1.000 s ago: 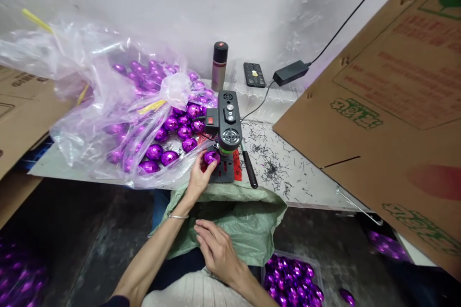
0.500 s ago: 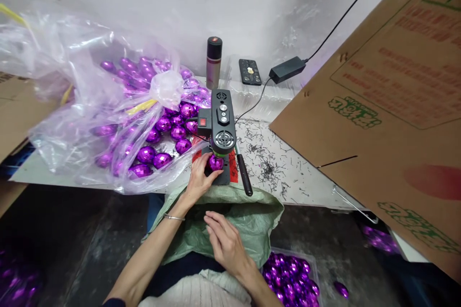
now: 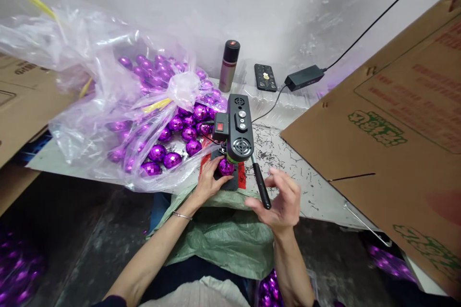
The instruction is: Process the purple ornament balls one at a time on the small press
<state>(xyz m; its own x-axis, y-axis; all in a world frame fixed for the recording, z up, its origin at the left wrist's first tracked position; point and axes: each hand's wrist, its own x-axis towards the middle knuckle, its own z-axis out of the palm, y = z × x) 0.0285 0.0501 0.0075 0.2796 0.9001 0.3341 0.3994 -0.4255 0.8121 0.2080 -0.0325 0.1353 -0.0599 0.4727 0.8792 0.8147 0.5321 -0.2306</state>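
Note:
My left hand [image 3: 210, 181] grips a shiny purple faceted ball [image 3: 226, 167] between thumb and fingers. The ball sits on the dark base plate under the head of a small black bench machine [image 3: 240, 127]. On the machine's right side a lever with a black handle [image 3: 261, 186] slants down toward me. Around that handle my right hand [image 3: 279, 199] is open, thumb on one side and curled fingers on the other, not closed on it. A green woven sack [image 3: 230, 237] lies gaping below the table edge, under both forearms.
A clear plastic bag [image 3: 90, 120] of purple balls covers the table's left. Behind the machine stand a spray can [image 3: 229, 65], a phone [image 3: 265, 77] and a power adapter [image 3: 304, 77]. Tiny dark pins [image 3: 275, 158] litter the right. A large carton [image 3: 389, 153] leans in there.
My right hand has risen from above the sack to the lever handle, its fingers spreading. My left hand has brought the purple ball under the machine head and still holds it there.

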